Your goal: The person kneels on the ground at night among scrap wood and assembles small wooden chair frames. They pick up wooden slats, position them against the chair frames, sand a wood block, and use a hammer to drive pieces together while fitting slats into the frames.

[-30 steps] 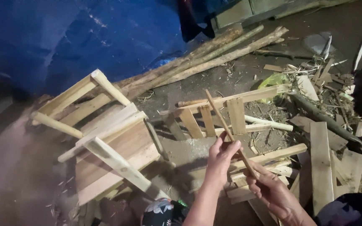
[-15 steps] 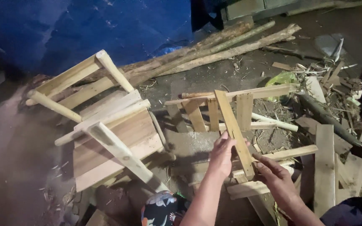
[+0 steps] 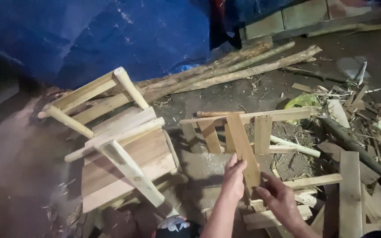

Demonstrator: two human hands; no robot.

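Head view shows me both hands, left hand and right hand, gripping the flat slat, now turned broad-face up at centre frame, seemingly over the slatted frame.

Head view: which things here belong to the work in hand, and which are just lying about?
In hand:
- flat wooden slat, held by left hand and right hand
- slatted wooden frame, beneath the slat

Lying about:
- overturned wooden chair
- rough poles
- loose planks
- green scrap
- blue tarpaulin
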